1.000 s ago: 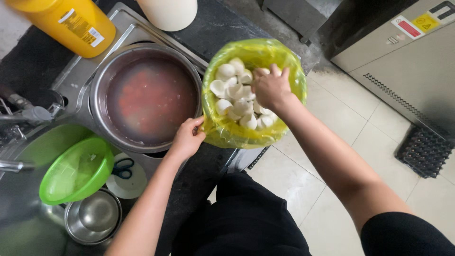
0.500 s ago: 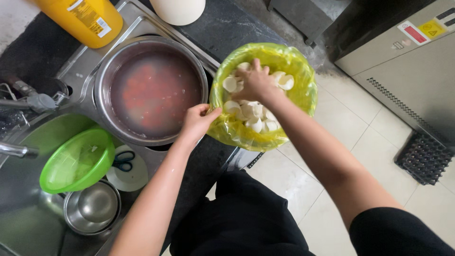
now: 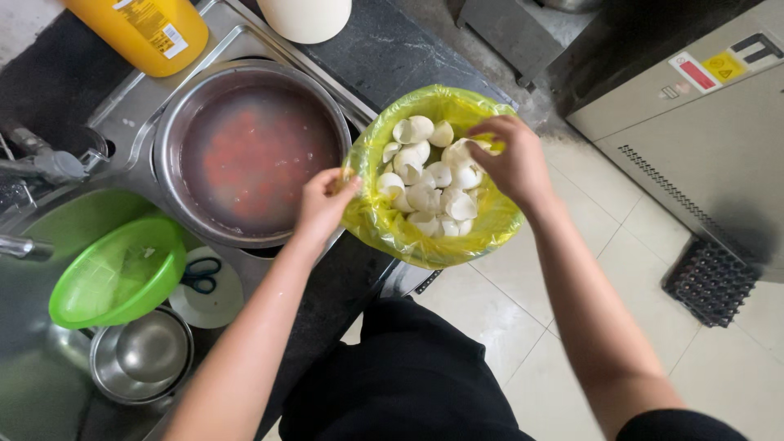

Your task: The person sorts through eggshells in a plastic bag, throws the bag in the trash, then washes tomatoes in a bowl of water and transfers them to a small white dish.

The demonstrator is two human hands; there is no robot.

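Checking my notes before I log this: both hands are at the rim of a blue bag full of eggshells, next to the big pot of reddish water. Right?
Not quite: the bag is yellow, not blue, as the head view shows. The rest holds: left hand and right hand are at its rim, eggshells fill it, and the pot of reddish water sits beside it.
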